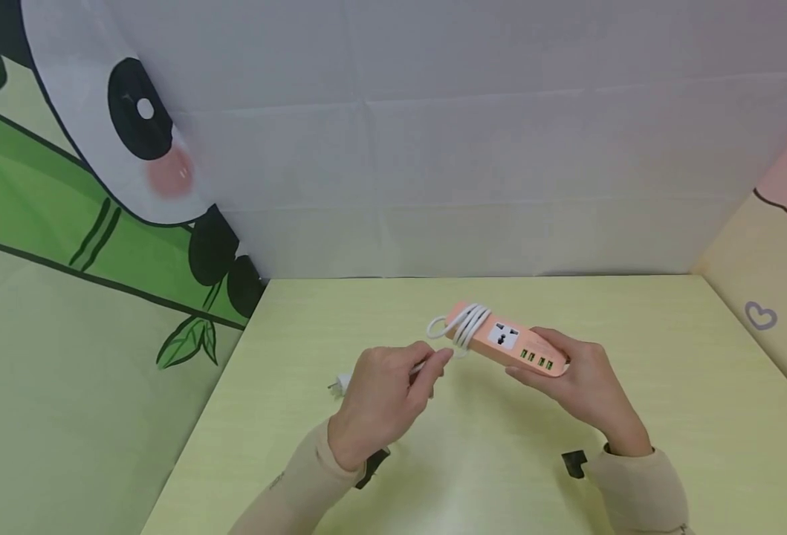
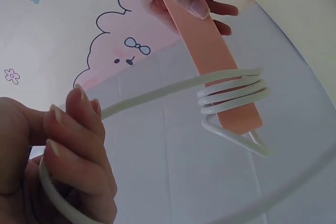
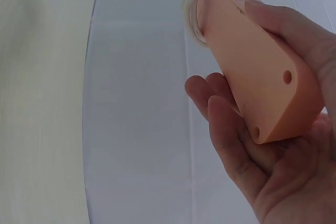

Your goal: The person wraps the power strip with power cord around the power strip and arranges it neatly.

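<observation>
An orange-pink power strip (image 1: 520,346) is held above the table by my right hand (image 1: 590,383), which grips its right end near the USB ports. White cord (image 1: 471,325) is wound several times around the strip's far left end. In the left wrist view one stretch of cord (image 2: 157,94) runs from the coils to my left hand (image 1: 386,394), whose curled fingers hold it. Left of that hand, a white plug (image 1: 343,383) with metal pins shows partly behind it. From the right wrist view, the strip's plain underside (image 3: 252,61) and the right fingers around it are visible.
A pale yellow-green table (image 1: 500,475) lies under both hands. Behind it stands a whitish printed wall (image 1: 467,163), with a green cartoon panel (image 1: 45,193) on the left and a cream one (image 1: 761,275) on the right.
</observation>
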The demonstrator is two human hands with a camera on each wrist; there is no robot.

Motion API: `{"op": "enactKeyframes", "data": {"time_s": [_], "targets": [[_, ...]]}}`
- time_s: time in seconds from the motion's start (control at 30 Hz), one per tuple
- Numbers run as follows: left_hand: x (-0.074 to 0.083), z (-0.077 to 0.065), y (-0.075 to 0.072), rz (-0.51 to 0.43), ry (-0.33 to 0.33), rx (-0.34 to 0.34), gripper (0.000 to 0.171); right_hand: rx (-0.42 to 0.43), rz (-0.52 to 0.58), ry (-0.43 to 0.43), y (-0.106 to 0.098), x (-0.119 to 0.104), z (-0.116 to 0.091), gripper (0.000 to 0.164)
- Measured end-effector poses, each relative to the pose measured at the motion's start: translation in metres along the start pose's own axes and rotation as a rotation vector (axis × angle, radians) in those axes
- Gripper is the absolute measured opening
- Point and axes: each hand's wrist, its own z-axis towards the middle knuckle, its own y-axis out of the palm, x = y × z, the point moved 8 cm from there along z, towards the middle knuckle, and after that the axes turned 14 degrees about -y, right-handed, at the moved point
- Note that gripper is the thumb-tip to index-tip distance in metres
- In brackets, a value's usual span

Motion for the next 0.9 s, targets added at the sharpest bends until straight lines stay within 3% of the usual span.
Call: {"op": "enactKeyframes", "data": {"time_s": [0.2, 0.4, 0.67, 0.9], "targets": [[-0.001, 0.009, -0.001, 0.004, 0.052, -0.017, 0.025, -0.037, 0.011, 0.013, 0.003, -0.001, -0.001, 0.054], [-0.003, 0.020, -0.004, -0.048, 0.042, -0.070, 0.025, -0.051, 0.033, 0.001, 0.005, -0.003, 0.000, 0.053], [-0.015, 0.041, -0.005, -0.141, -0.086, -0.179, 0.021, -0.095, 0.053, 0.002, 0.010, -0.005, 0.001, 0.054], [-0.027, 0.055, 0.001, -0.192, -0.191, -0.294, 0.029, -0.125, 0.073, 0.013, 0.013, -0.009, 0.000, 0.055]]}}
